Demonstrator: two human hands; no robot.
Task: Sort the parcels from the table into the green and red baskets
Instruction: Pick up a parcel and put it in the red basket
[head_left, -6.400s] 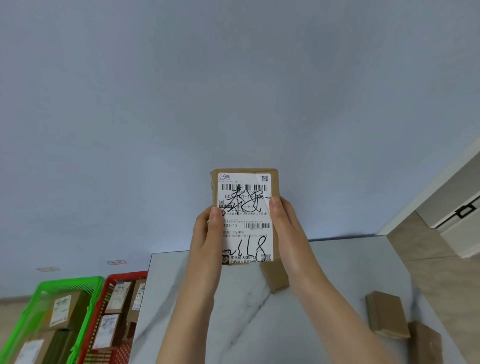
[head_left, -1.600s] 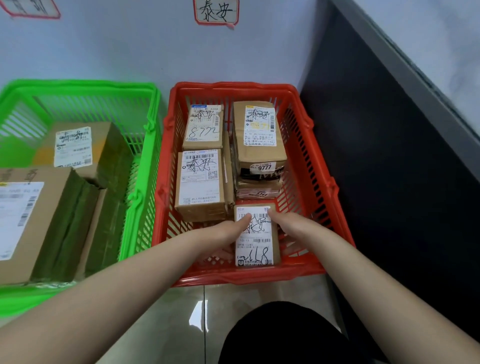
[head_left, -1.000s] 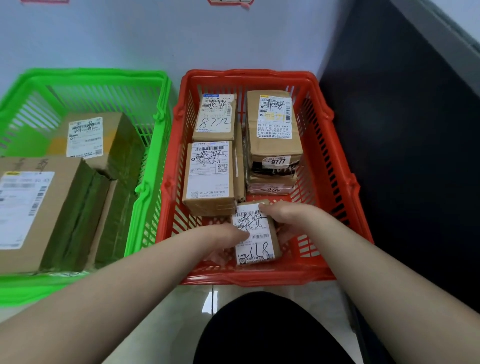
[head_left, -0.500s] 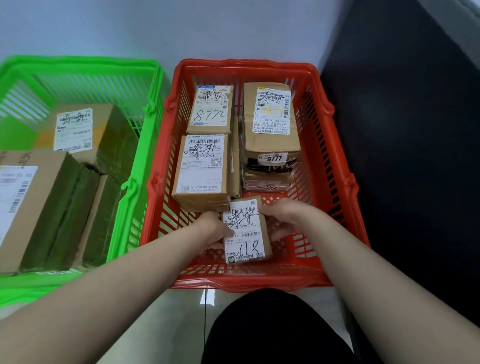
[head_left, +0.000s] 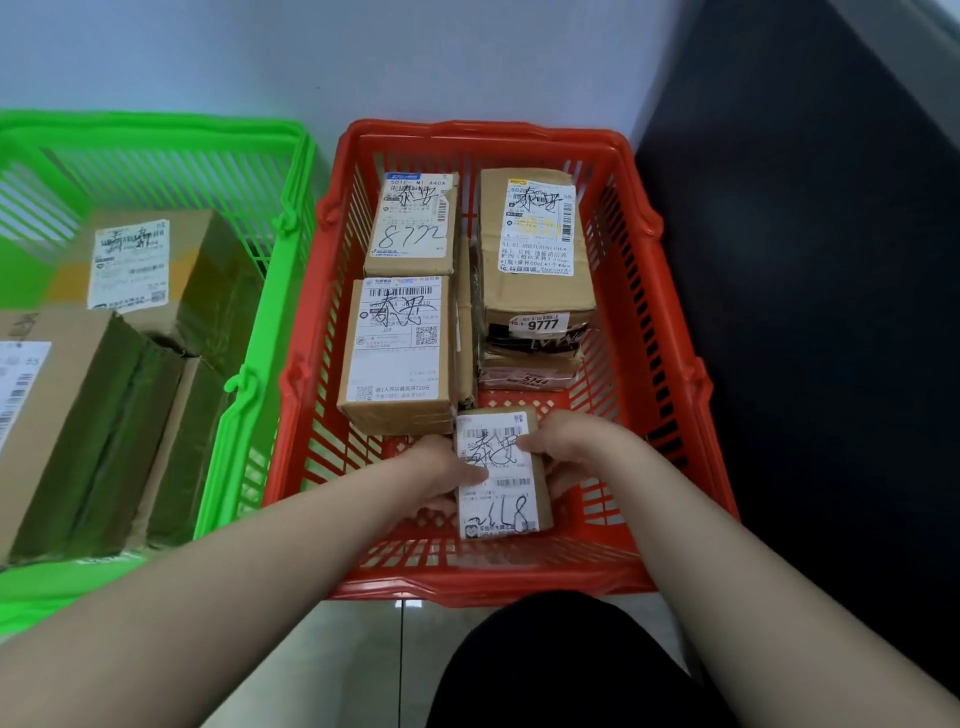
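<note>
You are lowering the small parcel (head_left: 501, 499) into the near end of the red basket (head_left: 675, 364), just in front of the labelled boxes (head_left: 397, 353) lying deeper in it. Your left hand (head_left: 441, 475) and right hand (head_left: 566, 449) are clamping its two sides, thumbs curling over the label. Whether it is resting on the basket floor cannot be told, so the placing step is probably ending: next you are likely needing to loosen both grips and lift clear of the near rim.

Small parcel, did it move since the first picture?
Yes. The small parcel was up high, right of the red basket; now it is inside, by the near rim.
</note>
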